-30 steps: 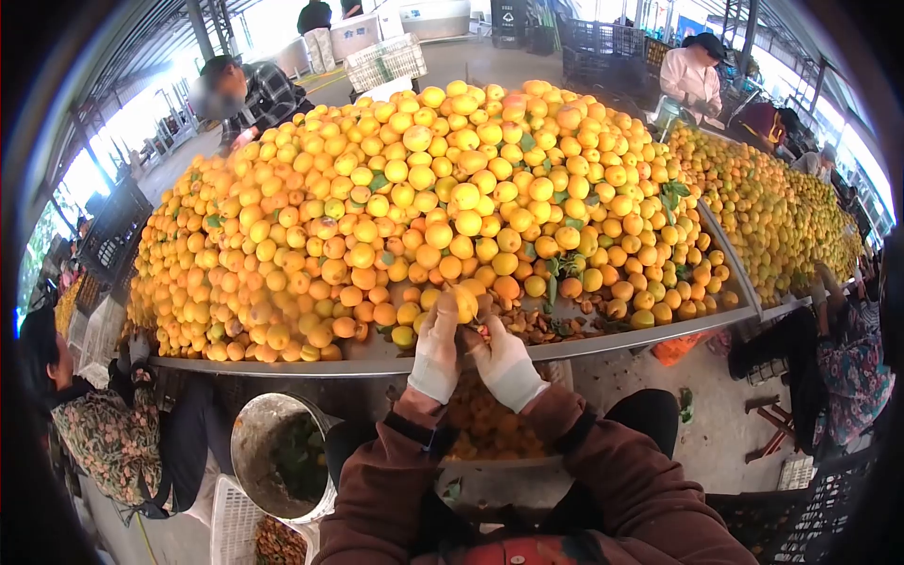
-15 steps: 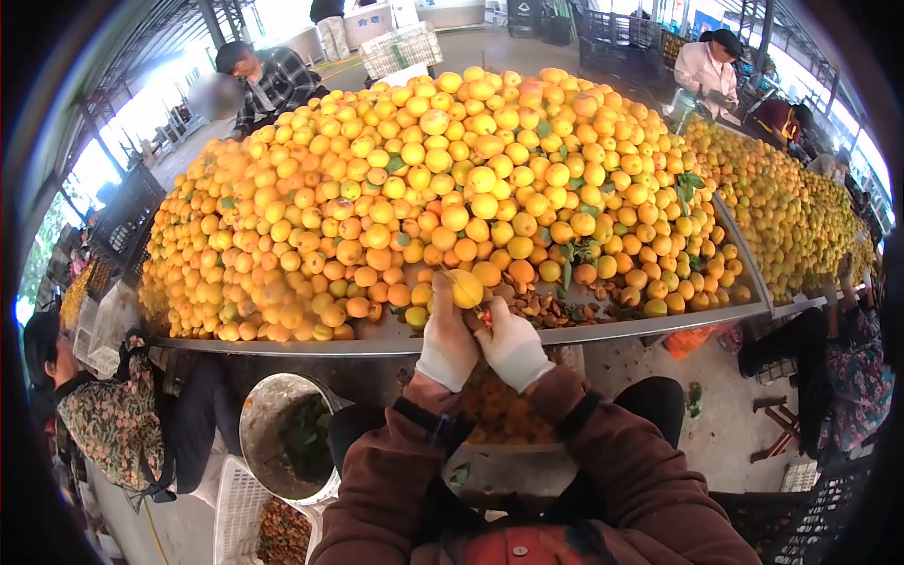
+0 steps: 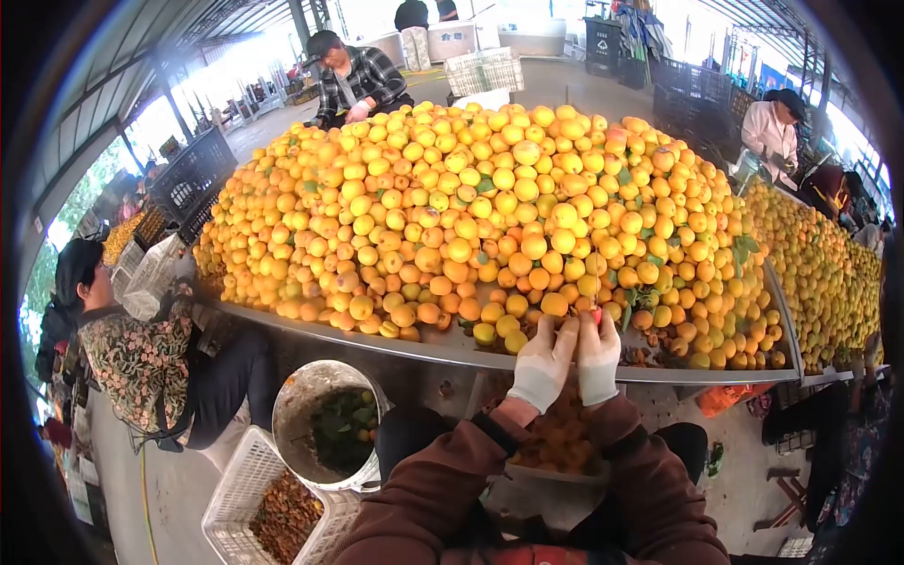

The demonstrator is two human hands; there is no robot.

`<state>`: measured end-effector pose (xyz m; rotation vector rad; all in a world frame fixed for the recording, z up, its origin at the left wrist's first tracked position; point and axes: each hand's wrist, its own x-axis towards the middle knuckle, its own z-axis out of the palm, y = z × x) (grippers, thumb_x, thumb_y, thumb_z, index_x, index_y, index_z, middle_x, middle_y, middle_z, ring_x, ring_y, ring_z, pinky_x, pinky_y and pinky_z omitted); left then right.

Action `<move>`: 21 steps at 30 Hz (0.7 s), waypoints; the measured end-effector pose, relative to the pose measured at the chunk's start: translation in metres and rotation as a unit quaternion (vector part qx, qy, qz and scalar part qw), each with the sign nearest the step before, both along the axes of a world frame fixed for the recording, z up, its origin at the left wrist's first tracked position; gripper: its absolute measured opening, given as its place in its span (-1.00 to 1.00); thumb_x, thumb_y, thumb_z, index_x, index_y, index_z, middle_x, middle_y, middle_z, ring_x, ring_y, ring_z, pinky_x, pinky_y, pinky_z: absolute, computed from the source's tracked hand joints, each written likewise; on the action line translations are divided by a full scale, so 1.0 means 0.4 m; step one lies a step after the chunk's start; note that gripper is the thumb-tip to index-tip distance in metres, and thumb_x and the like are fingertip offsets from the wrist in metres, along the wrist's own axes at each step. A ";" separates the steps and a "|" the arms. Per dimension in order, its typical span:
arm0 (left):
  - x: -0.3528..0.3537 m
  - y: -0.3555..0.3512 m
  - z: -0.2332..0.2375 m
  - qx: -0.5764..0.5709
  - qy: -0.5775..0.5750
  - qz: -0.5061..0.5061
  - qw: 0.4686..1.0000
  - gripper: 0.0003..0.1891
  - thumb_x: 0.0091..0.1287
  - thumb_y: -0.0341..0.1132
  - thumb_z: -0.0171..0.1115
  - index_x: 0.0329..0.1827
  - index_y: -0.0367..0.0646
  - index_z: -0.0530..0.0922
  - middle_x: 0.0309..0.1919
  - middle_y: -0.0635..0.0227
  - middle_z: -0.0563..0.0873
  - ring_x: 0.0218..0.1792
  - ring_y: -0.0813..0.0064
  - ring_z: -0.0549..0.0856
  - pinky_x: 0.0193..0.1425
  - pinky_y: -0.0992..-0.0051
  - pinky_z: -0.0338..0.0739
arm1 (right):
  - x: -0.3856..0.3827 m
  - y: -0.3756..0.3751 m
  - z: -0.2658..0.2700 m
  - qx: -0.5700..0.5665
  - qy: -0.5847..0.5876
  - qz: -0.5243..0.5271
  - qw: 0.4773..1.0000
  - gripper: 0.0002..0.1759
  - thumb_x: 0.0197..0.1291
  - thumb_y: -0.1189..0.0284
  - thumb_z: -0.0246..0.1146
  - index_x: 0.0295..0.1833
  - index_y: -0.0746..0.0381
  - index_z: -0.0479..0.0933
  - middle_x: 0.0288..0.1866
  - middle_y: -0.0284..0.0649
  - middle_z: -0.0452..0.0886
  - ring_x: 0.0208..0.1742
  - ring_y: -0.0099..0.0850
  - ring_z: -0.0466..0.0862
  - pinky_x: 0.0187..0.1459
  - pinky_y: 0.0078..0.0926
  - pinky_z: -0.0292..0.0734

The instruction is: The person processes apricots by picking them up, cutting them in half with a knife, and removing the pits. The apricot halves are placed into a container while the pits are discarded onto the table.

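Note:
My left hand (image 3: 546, 365), in a white glove with bare-looking fingertips, is closed at the near edge of the metal table. An orange apricot (image 3: 555, 304) shows at its fingertips. Close beside it, my right hand (image 3: 598, 356) is closed on a small knife (image 3: 596, 314) with a red handle; its thin blade points up and away from me. Fingers hide most of the handle. Beyond both hands rises a large heap of apricots (image 3: 452, 202) with a few green leaves.
The table's metal rim (image 3: 452, 353) runs in front of me. At lower left are a white bucket (image 3: 292, 414) with leaves and a white crate (image 3: 231, 499) of brown pieces. A tub (image 3: 556, 480) of orange fruit sits between my knees. Co-workers sit at left (image 3: 141, 348), far side (image 3: 353, 80) and right (image 3: 772, 137).
My view has swung left, so the heap and both hands appear farther right. The yellow apricot in my left fingers no longer shows there; an orange one does. The knife blade now shows upright.

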<state>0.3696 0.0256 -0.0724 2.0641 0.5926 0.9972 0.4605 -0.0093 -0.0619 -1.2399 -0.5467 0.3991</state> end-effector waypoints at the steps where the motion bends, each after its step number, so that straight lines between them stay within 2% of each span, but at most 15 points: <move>1: 0.004 0.000 0.007 -0.119 -0.034 0.010 0.992 -0.65 0.37 -0.50 0.01 0.22 -0.21 0.44 0.04 -0.10 0.55 0.00 -0.11 0.60 0.00 0.20 0.57 | 0.000 0.006 -0.011 0.002 0.006 -0.015 1.000 -0.83 0.36 0.43 0.20 -0.20 0.34 0.49 -0.39 -0.43 0.47 -0.33 -0.65 0.38 -0.30 -0.62 0.40; 2: 0.007 0.002 0.002 -0.117 -0.037 0.013 0.992 -0.65 0.37 -0.50 0.01 0.22 -0.21 0.44 0.04 -0.10 0.55 0.00 -0.11 0.60 0.00 0.20 0.57 | 0.000 0.008 -0.009 0.003 0.004 -0.012 1.000 -0.83 0.36 0.43 0.20 -0.20 0.34 0.49 -0.39 -0.43 0.47 -0.33 -0.65 0.38 -0.30 -0.62 0.40; 4: 0.005 0.005 -0.022 0.103 0.029 0.096 0.990 -0.70 0.39 -0.50 0.00 0.18 -0.23 0.43 -0.01 -0.09 0.55 -0.04 -0.11 0.60 -0.04 0.19 0.57 | -0.004 0.006 -0.010 -0.028 -0.037 0.012 0.999 -0.84 0.35 0.43 0.20 -0.15 0.33 0.51 -0.33 -0.41 0.53 -0.25 -0.66 0.43 -0.25 -0.61 0.43; 7: 0.011 0.028 -0.069 0.089 0.000 0.109 0.990 -0.72 0.50 -0.35 -0.06 0.21 -0.18 0.40 -0.05 -0.01 0.57 -0.10 -0.10 0.63 -0.10 0.18 0.58 | -0.015 0.013 -0.015 -0.027 -0.087 0.017 0.996 -0.86 0.34 0.45 0.21 -0.19 0.32 0.49 -0.37 -0.41 0.51 -0.26 -0.69 0.39 -0.28 -0.58 0.44; 8: 0.020 0.050 -0.107 0.108 -0.041 0.104 0.988 -0.74 0.52 -0.33 -0.09 0.15 -0.23 0.44 -0.09 0.01 0.58 -0.07 0.01 0.64 -0.03 0.22 0.57 | -0.013 0.017 -0.023 -0.051 -0.221 -0.040 0.973 -0.83 0.24 0.47 0.24 -0.35 0.30 0.43 -0.50 -0.04 0.52 -0.46 -0.23 0.57 -0.39 -0.31 0.46; 10: 0.000 0.058 -0.088 -0.156 -0.045 0.003 0.987 -0.72 0.53 -0.31 -0.08 0.15 -0.23 0.48 -0.03 0.13 0.63 -0.02 0.20 0.65 0.05 0.31 0.56 | -0.027 -0.002 0.004 -0.098 -0.368 -0.076 0.922 -0.82 0.15 0.46 0.28 -0.38 0.28 0.42 -0.45 0.02 0.53 -0.40 0.03 0.58 -0.40 -0.18 0.48; 11: -0.001 0.051 -0.060 -0.408 -0.177 -0.047 0.894 -0.71 0.54 -0.31 -0.08 0.17 -0.23 0.49 0.01 0.19 0.64 -0.01 0.29 0.64 0.08 0.35 0.54 | -0.031 -0.008 0.014 -0.100 -0.408 -0.067 0.905 -0.81 0.12 0.45 0.30 -0.39 0.28 0.42 -0.44 0.00 0.54 -0.39 0.03 0.59 -0.40 -0.15 0.48; 12: -0.006 0.042 -0.043 -0.626 -0.288 -0.088 0.719 -0.70 0.55 -0.30 -0.07 0.19 -0.22 0.50 0.04 0.26 0.65 0.00 0.38 0.64 0.11 0.40 0.53 | -0.033 -0.017 0.018 -0.105 -0.445 -0.056 0.888 -0.79 0.08 0.43 0.32 -0.40 0.27 0.41 -0.43 -0.02 0.54 -0.38 0.04 0.60 -0.40 -0.12 0.48; 13: -0.023 0.055 -0.062 -0.655 -0.242 -0.116 0.706 -0.68 0.56 -0.26 -0.08 0.24 -0.15 0.50 0.07 0.36 0.66 0.01 0.44 0.64 0.11 0.47 0.53 | -0.032 -0.024 0.016 -0.114 -0.452 -0.038 0.884 -0.79 0.03 0.42 0.33 -0.38 0.27 0.43 -0.40 -0.03 0.56 -0.36 0.04 0.60 -0.38 -0.10 0.49; 14: -0.053 0.048 -0.065 -0.519 -0.129 -0.127 0.835 -0.65 0.57 -0.20 -0.14 0.24 -0.13 0.50 0.02 0.36 0.65 -0.01 0.42 0.64 0.06 0.51 0.54 | -0.029 -0.028 0.012 -0.113 -0.445 -0.028 0.888 -0.82 0.08 0.44 0.31 -0.36 0.27 0.44 -0.42 -0.02 0.53 -0.40 -0.03 0.59 -0.37 -0.17 0.49; 16: -0.069 0.041 -0.040 -0.397 -0.075 -0.118 0.907 -0.62 0.56 -0.13 -0.13 0.23 -0.14 0.50 -0.01 0.33 0.65 -0.07 0.46 0.65 -0.03 0.55 0.54 | -0.022 -0.025 -0.018 -0.049 -0.287 0.003 0.957 -0.85 0.18 0.42 0.26 -0.33 0.25 0.46 -0.43 -0.11 0.56 -0.45 -0.16 0.57 -0.37 -0.29 0.49; 17: -0.071 0.042 -0.002 -0.624 -0.123 -0.126 0.761 -0.60 0.57 0.00 -0.20 -0.07 -0.07 0.53 -0.52 0.42 0.52 -0.60 0.54 0.45 -0.53 0.63 0.29 | -0.009 -0.020 -0.026 -0.051 -0.288 -0.001 0.956 -0.85 0.18 0.42 0.26 -0.33 0.25 0.46 -0.43 -0.11 0.56 -0.45 -0.16 0.57 -0.37 -0.29 0.49; 18: -0.075 0.051 0.004 -0.625 -0.122 -0.128 0.760 -0.60 0.57 0.00 -0.20 -0.07 -0.07 0.53 -0.52 0.42 0.52 -0.60 0.54 0.45 -0.53 0.63 0.29 | 0.008 -0.013 -0.032 -0.004 -0.085 0.053 0.995 -0.86 0.24 0.40 0.24 -0.29 0.24 0.47 -0.42 -0.18 0.58 -0.46 -0.22 0.55 -0.37 -0.35 0.48; 19: -0.081 0.058 0.007 -0.609 -0.128 -0.154 0.768 -0.59 0.58 -0.01 -0.22 0.06 -0.08 0.53 -0.52 0.36 0.56 -0.61 0.51 0.49 -0.53 0.59 0.35 | 0.024 -0.010 -0.040 0.043 0.121 0.105 0.986 -0.86 0.30 0.38 0.21 -0.26 0.22 0.49 -0.41 -0.25 0.60 -0.47 -0.28 0.53 -0.36 -0.40 0.47; 21: -0.087 0.062 0.007 -0.592 -0.137 -0.180 0.773 -0.56 0.58 -0.02 -0.23 0.19 -0.09 0.52 -0.51 0.30 0.59 -0.63 0.49 0.53 -0.53 0.55 0.41 | 0.027 -0.027 0.000 -0.004 0.198 0.114 0.974 -0.86 0.32 0.35 0.21 -0.16 0.18 0.54 -0.34 -0.25 0.65 -0.46 -0.24 0.54 -0.31 -0.43 0.51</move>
